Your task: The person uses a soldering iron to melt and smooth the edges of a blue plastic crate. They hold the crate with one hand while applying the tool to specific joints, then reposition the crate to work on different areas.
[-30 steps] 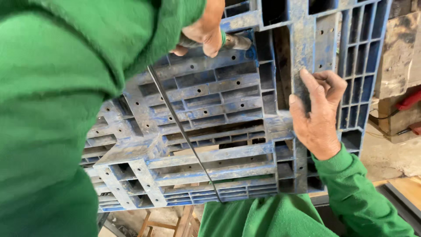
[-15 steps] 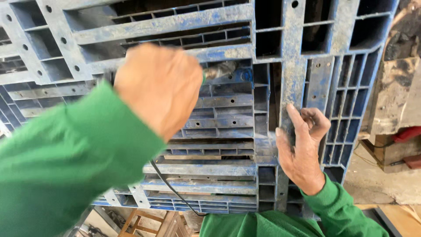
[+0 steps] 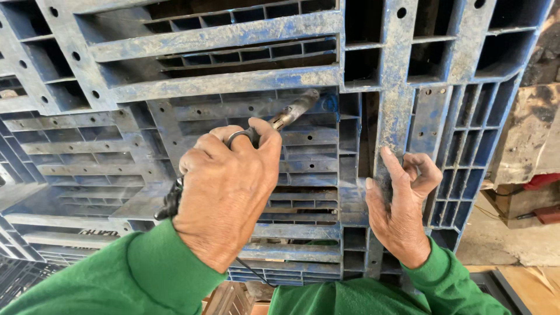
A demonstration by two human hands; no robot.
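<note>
A large blue plastic ribbed panel (image 3: pixel 221 35) fills the view, worn and dusty, with many open cells and small holes. My left hand (image 3: pixel 224 192) grips a corded tool (image 3: pixel 290 114) whose grey metal tip points up and to the right, against a rib of the panel. A ring shows on one finger. My right hand (image 3: pixel 402 204) rests on a vertical blue rib (image 3: pixel 394 99), index finger and thumb stretched up along it, the other fingers curled. Both arms wear green sleeves.
A black cord (image 3: pixel 254 273) hangs from the tool below the panel. At the right edge stand a dirty concrete block (image 3: pixel 525 134) and a red object (image 3: pixel 539 181). Wooden boards (image 3: pixel 528 283) lie on the ground at the lower right.
My left hand has dropped lower and closer to me, so the tool's metal tip now shows on the panel. My right hand stays on the same vertical rib.
</note>
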